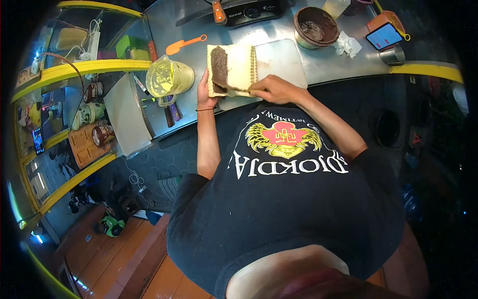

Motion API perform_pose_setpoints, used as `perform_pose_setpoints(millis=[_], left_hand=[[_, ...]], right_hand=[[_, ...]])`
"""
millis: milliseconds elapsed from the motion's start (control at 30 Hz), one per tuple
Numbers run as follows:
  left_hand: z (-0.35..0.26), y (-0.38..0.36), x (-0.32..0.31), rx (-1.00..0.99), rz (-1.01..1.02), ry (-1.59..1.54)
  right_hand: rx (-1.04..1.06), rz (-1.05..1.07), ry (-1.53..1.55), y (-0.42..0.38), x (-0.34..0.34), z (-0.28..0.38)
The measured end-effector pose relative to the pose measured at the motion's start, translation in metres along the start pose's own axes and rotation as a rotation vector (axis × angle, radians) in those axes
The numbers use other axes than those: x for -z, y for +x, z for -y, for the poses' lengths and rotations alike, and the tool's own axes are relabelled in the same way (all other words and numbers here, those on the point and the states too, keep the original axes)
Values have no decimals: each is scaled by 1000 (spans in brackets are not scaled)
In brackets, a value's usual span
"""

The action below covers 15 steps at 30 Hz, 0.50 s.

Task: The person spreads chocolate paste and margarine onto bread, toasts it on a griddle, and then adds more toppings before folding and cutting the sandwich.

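Observation:
A pale bread slab [241, 67] with ridged edges lies over a white cutting board [281, 62]. Dark brown spread [219, 65] covers a strip along its left side. My left hand [205, 92] is at the slab's lower left edge, fingers along its side and partly hidden under it. My right hand [276, 89] is closed round the handle of a spreading knife [234, 89], whose blade reaches left to the lower end of the brown strip.
A tub of brown spread [316, 27] and crumpled tissue [347, 45] stand right of the board. Left are a jug of yellow spread [169, 78], an orange spatula [185, 45] and knives [172, 113]. A phone [384, 37] leans at far right; a stove [249, 13] is behind.

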State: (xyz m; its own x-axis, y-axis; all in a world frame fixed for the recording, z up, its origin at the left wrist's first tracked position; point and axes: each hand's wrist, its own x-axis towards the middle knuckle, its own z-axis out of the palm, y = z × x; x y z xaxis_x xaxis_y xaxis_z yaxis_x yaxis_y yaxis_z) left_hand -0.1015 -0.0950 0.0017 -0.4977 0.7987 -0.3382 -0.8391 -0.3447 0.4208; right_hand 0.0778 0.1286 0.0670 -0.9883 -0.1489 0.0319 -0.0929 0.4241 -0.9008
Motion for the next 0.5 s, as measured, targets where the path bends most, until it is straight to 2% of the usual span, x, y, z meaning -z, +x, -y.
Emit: perform_pose_setpoints(millis=[33,133,200,267,300,333,367,400,500], left_hand=[[-1,-1,-1,8,9,25],[-6,1,-15,-17,-28,122],[-8,3,-28,-104,-50,252],[-15,10,-26,-90,-10,245],[-17,17,-25,2,118,100],[-19,23,-20,99,239,-46],[-21,29,-5,86,192,71],[-18,27,-23,-17,71,233],[-10,20,-70,-149,74,522]], right_hand=[[2,167,14,-1,0,6],[-57,121,173,-11,0,-1],[0,41,205,-12,6,-12],[-233,-93,599,-11,6,-25],[-197,-228,646,-7,4,-25],[-198,-233,653,-5,2,-26],[-267,-324,650,-2,2,-28],[-333,-416,645,2,3,-31],[-355,-446,632,6,2,-24]])
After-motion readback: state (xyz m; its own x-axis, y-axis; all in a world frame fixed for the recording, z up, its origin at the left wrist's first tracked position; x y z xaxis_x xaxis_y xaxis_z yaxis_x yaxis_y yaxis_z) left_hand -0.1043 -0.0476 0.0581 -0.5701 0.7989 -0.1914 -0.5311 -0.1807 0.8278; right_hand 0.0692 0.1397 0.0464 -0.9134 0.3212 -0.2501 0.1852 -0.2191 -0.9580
